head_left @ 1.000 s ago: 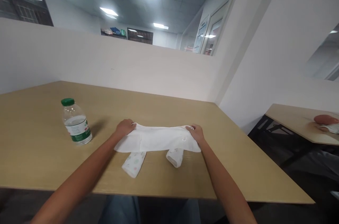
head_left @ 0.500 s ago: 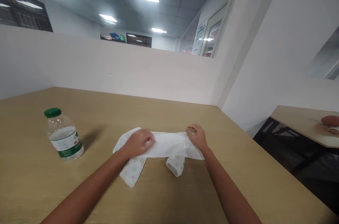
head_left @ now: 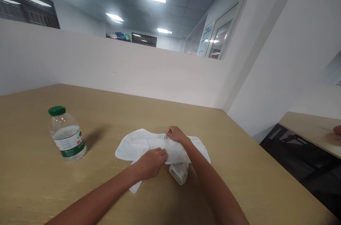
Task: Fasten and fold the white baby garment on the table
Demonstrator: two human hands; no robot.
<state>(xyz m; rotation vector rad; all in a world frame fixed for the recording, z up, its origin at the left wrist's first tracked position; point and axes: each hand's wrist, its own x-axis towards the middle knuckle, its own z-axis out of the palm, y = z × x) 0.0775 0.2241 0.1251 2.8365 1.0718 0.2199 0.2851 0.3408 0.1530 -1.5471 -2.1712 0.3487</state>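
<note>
Head view: a white garment (head_left: pixel 149 145) lies flat on the table (head_left: pixel 239 168), spread so its layers can be worked. The left hand (head_left: pixel 151 161) pinches its near edge, fingers closed on the cloth. The right hand (head_left: pixel 176 135) grips the far edge by a small fastener, holding it down. A bottle (head_left: pixel 66 134) stands upright, well apart to the left.
</note>
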